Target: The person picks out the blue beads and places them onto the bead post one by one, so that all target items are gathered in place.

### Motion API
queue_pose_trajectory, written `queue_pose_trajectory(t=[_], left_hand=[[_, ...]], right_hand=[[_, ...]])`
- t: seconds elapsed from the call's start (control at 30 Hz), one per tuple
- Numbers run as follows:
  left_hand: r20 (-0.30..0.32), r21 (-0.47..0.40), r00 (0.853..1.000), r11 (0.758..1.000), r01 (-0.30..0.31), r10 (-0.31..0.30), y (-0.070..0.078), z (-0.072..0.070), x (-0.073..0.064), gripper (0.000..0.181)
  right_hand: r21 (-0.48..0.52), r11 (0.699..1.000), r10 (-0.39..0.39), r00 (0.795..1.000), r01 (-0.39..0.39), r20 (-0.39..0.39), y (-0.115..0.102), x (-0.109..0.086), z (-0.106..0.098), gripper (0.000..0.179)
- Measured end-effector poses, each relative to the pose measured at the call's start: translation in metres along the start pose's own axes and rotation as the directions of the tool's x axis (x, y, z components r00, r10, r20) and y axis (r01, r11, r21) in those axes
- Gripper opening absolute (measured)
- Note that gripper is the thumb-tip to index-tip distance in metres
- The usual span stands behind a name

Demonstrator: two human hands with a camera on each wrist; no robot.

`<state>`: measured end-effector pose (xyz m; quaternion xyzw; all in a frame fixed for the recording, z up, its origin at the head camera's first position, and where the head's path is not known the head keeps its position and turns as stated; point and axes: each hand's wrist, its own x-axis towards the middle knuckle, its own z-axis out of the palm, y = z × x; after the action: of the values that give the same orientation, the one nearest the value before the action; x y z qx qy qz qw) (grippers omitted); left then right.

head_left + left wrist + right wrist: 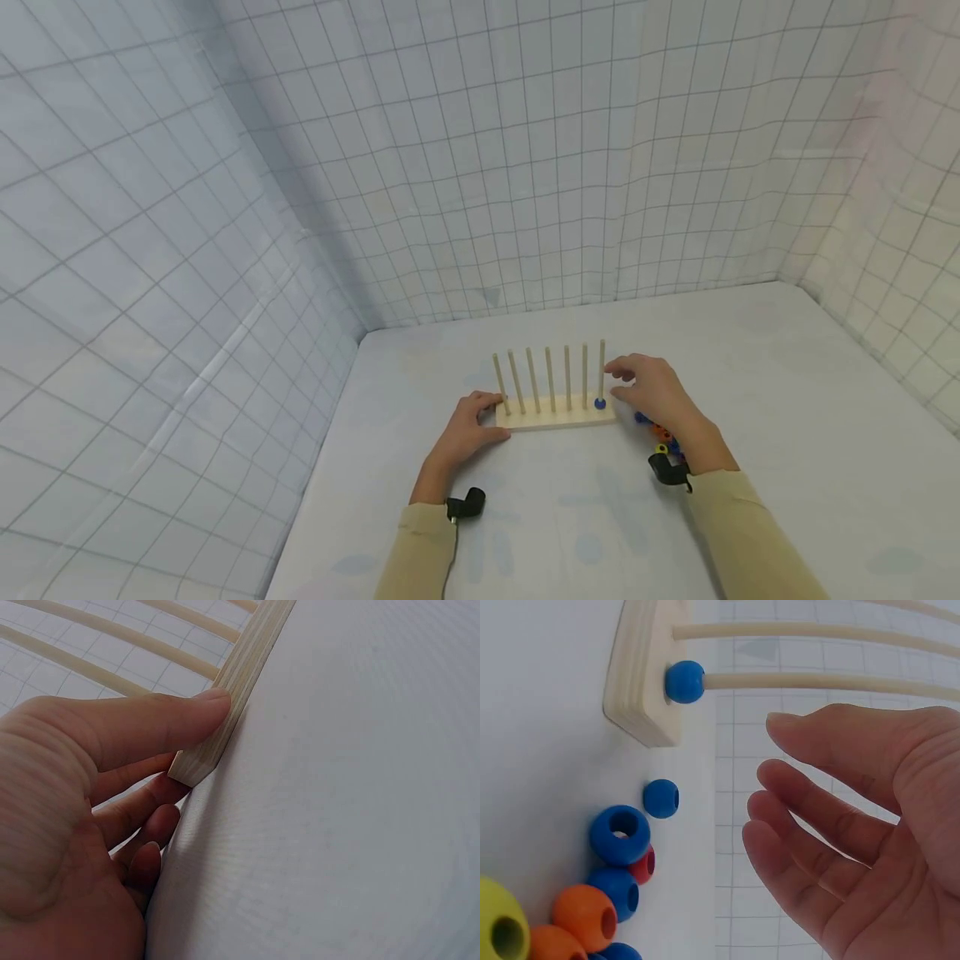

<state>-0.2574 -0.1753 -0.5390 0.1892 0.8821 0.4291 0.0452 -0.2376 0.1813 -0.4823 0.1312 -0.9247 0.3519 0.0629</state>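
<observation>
A wooden peg rack [558, 418] with several upright rods stands on the table. My left hand [465, 429] grips its left end; in the left wrist view the thumb presses the front edge of the base [247, 664] and the fingers lie behind it. On the rightmost rod [780, 681] a blue bead [685, 682] sits down at the base. Beside that rod hovers my right hand [651, 390], holding nothing, its fingers loosely bent and apart from the rod. Loose beads lie below it, among them another blue bead [661, 799].
To the right of the rack, partly hidden by the right hand and wrist, lies a pile with an orange bead [585, 918], a yellow bead [501, 919], a red bead [643, 865] and several blue ones. White gridded curtains [495, 167] surround the white table [555, 517].
</observation>
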Motion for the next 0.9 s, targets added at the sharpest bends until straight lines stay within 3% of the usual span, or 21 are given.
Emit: queue_pose_trajectory(t=[0.37,0.9], left_hand=[[0.000,-0.005,1.000,1.000,0.005,-0.005,-0.002,-0.001,0.001,0.063],[0.000,-0.018,1.000,1.000,0.000,0.000,-0.003,0.001,0.001,0.064]], right_hand=[[-0.032,0.996,0.083,0.995,-0.081,0.056,0.008,0.017,-0.012,0.036],[-0.018,0.993,0.118,0.980,-0.117,0.161,0.033,0.023,-0.001,0.035]])
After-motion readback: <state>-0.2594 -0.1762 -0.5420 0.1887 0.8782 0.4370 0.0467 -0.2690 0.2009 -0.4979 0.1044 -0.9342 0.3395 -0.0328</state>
